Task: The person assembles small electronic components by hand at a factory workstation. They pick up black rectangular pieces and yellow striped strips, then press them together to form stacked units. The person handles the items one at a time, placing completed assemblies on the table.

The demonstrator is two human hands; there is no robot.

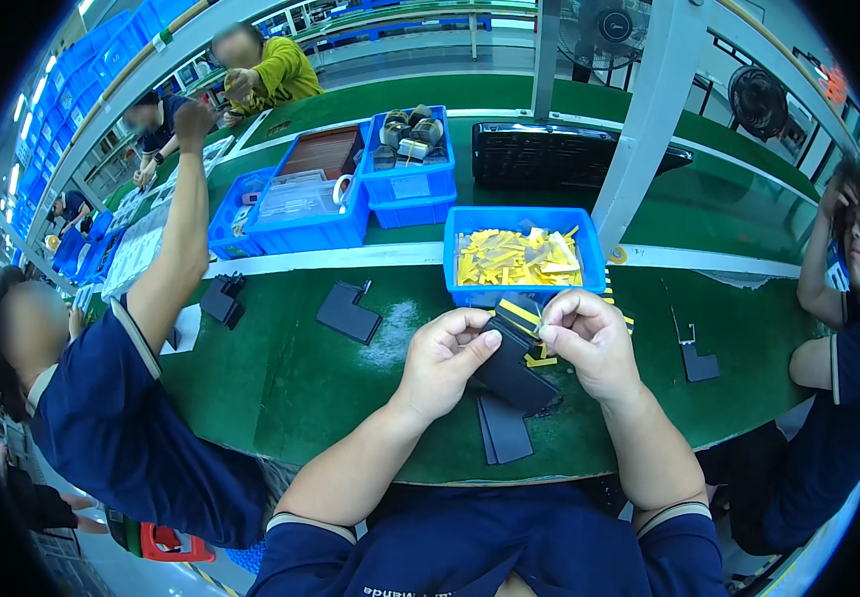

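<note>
My left hand (pixel 445 360) is closed on a flat black part (pixel 512 376), thumb on top, holding it tilted above the table. Across its upper end lies a clear film piece with a yellow strip (pixel 520 314). At the right end of that strip, the thumb and forefinger of my right hand (pixel 589 343) pinch together. Below, more flat black parts (pixel 505 430) lie overlapping near the table's front edge. Loose yellow strips (pixel 541 362) are scattered beneath my right hand. Just beyond my hands stands a blue bin (pixel 460 294) heaped with yellow strips (pixel 515 257).
Black L-shaped parts lie on the green table (pixel 281 398): one (pixel 348 313) to the left, another (pixel 699 362) to the right. Blue bins (pixel 311 234) stand behind, beside a metal post (pixel 649 129). Co-workers sit close on both sides; the left one's arm (pixel 176 239) is raised.
</note>
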